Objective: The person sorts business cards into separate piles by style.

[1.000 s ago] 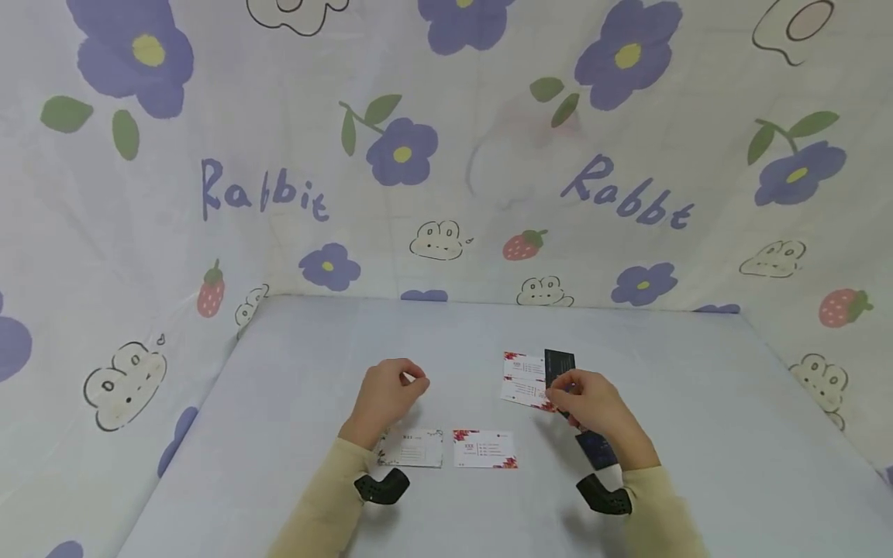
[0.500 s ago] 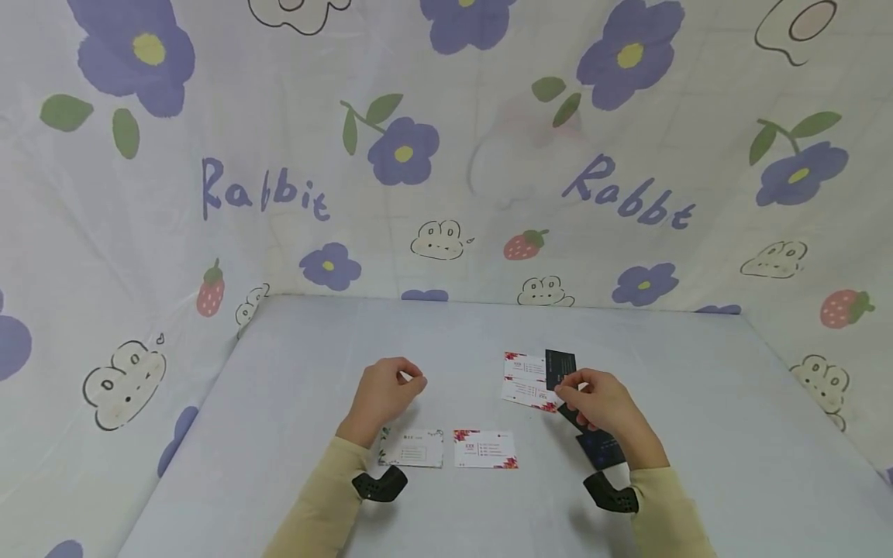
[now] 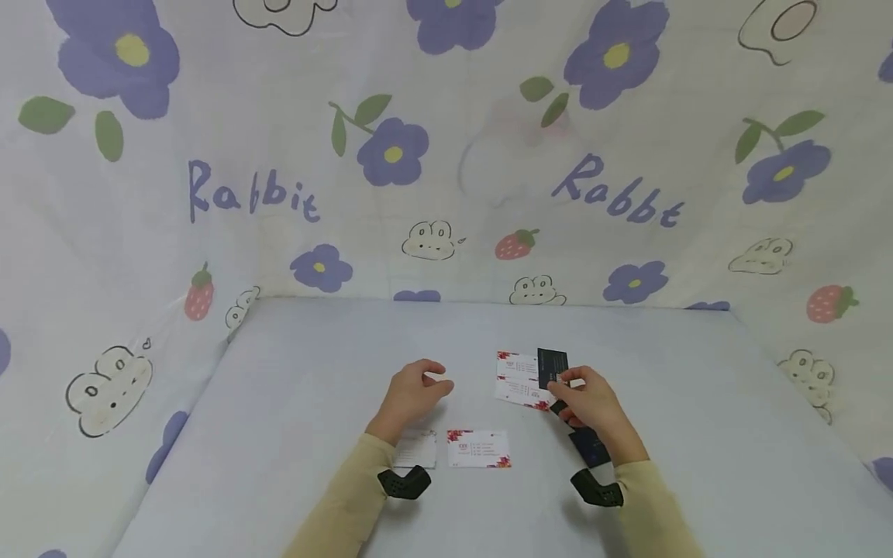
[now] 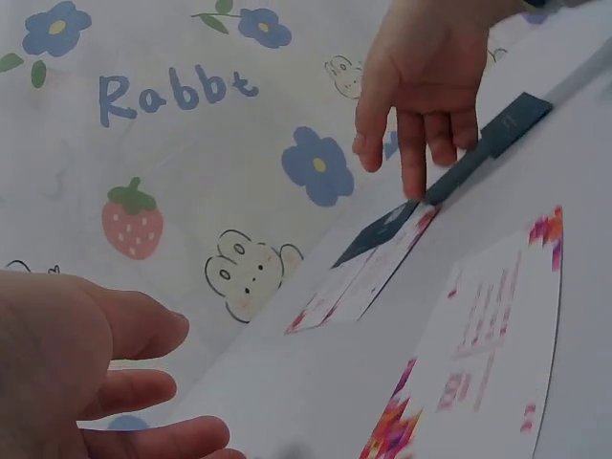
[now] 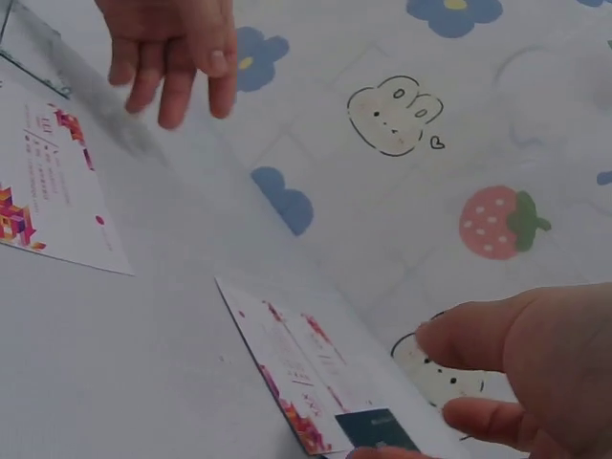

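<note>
My left hand (image 3: 415, 394) hovers above the table, thumb and fingers apart, holding nothing. Below it lies a white business card with a leafy border (image 3: 417, 451), partly covered by the wrist and its camera. Beside that is a white card with red corners (image 3: 479, 449). My right hand (image 3: 593, 403) is over several dark cards, its thumb and fingers apart in the right wrist view. A black card (image 3: 553, 363) overlaps two white red-cornered cards (image 3: 516, 390). A dark blue card (image 3: 589, 448) lies nearer, partly behind the right wrist. Another dark card is mostly hidden under the right fingers.
A pale cloth covers the table (image 3: 335, 349). Around its back and sides hangs a printed curtain (image 3: 446, 155) with flowers, rabbits and strawberries. Black wrist cameras sit on both forearms, the left one (image 3: 405, 482) low over the leafy card.
My left hand has shifted right, and its thumb and fingers have parted. The right thumb and index finger look slightly wider apart. The head view has turned a little right. The cards look unmoved.
</note>
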A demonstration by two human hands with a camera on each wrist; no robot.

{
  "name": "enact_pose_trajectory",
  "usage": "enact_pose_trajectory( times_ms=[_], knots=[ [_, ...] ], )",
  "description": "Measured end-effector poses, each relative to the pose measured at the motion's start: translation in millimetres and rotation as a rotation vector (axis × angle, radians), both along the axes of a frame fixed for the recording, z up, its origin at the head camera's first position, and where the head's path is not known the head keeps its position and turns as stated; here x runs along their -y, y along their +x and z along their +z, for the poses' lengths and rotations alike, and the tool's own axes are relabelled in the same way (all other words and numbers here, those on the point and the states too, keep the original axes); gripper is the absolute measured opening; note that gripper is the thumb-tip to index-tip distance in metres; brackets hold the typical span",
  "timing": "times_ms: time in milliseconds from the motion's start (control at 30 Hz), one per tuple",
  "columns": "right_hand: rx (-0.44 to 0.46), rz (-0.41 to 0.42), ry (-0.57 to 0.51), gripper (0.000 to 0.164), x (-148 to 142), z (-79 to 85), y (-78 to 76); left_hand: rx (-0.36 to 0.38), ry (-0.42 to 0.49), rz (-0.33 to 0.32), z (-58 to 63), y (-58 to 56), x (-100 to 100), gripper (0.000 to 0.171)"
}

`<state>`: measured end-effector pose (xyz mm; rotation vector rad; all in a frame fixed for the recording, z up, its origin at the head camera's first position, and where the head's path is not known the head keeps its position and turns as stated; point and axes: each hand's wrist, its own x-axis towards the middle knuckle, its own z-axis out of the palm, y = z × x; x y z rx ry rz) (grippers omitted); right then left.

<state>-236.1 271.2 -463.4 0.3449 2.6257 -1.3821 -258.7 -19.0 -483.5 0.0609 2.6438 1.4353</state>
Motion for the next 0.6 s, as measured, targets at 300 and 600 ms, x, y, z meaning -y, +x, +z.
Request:
enact_pose_trajectory(
  times_ms=[300,600],
  knots=[
    [-0.053,-0.183,-0.455,0.037,2.6,-6.4,-5.6,0.086,0.319,0.068,-12.8,-20.6,-62.0,0.041],
    [-0.068,-0.209,-0.553,0.034,2.5,-5.9,-4.0,0.085,0.340,0.066,-9.6,-27.5,-99.9,0.038]
  ],
)
